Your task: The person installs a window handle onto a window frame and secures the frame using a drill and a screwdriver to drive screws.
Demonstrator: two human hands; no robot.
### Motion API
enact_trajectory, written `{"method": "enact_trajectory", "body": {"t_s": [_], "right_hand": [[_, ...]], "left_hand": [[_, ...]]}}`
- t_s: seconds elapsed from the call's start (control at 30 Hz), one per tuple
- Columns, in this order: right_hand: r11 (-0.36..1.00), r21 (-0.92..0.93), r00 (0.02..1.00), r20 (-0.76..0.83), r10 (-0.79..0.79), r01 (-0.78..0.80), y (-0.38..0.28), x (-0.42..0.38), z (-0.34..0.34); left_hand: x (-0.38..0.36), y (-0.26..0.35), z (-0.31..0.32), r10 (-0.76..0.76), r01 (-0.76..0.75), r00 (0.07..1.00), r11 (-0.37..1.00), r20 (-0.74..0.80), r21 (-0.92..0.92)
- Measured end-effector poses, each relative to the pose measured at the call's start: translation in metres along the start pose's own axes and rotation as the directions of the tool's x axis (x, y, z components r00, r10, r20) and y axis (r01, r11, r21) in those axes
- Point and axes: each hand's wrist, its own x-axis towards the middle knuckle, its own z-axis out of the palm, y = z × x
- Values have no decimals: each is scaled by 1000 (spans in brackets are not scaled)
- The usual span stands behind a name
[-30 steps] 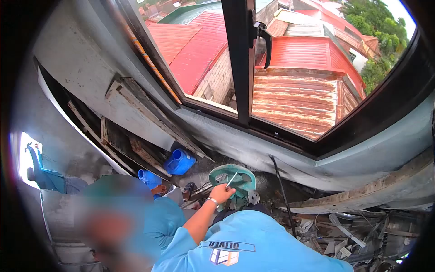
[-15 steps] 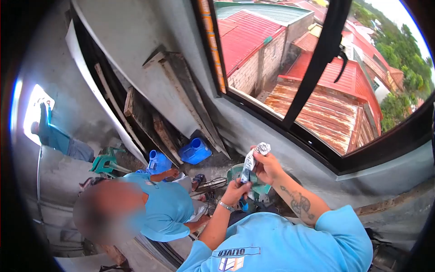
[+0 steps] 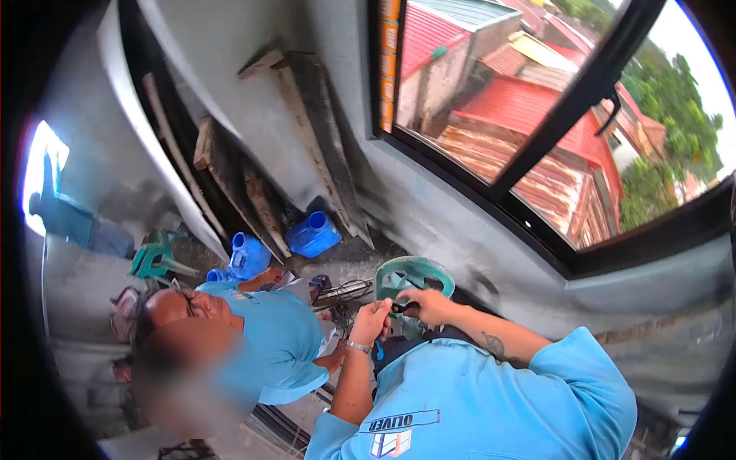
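Note:
My right hand is closed around a small black object, whose kind I cannot tell. It reaches across to the fingertips of my left hand, which are pinched together and wear a metal band at the wrist. Both hands meet in front of my chest, over the near side of a green plastic bucket. Pale pieces show inside the bucket, partly hidden behind my hands. Something small and bright blue hangs just below my left hand.
Close on my left is a person in a blue shirt. Blue plastic jugs and a green plastic chair stand beyond. Boards lean against the wall. A dark-framed window runs along the right; another person is at the far left.
The crumpled silvery packet is gone from my hands, and a small black object is there instead. Both hands have moved lower and closer together. The view has shifted, showing more of the bucket.

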Motion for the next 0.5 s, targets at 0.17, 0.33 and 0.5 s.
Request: {"method": "enact_trajectory", "body": {"t_s": [0.17,0.33,0.5], "right_hand": [[985,-154,990,-128,60,-80,48,-25,7],[933,-358,943,-317,-99,-22,46,-49,28],[989,-113,935,-350,50,-95,38,-46,27]], "left_hand": [[0,-37,11,-66,38,975,990,210,137],[16,-52,11,119,-60,990,848,-79,527],[8,-41,21,355,-209,927,755,-120,622]]}}
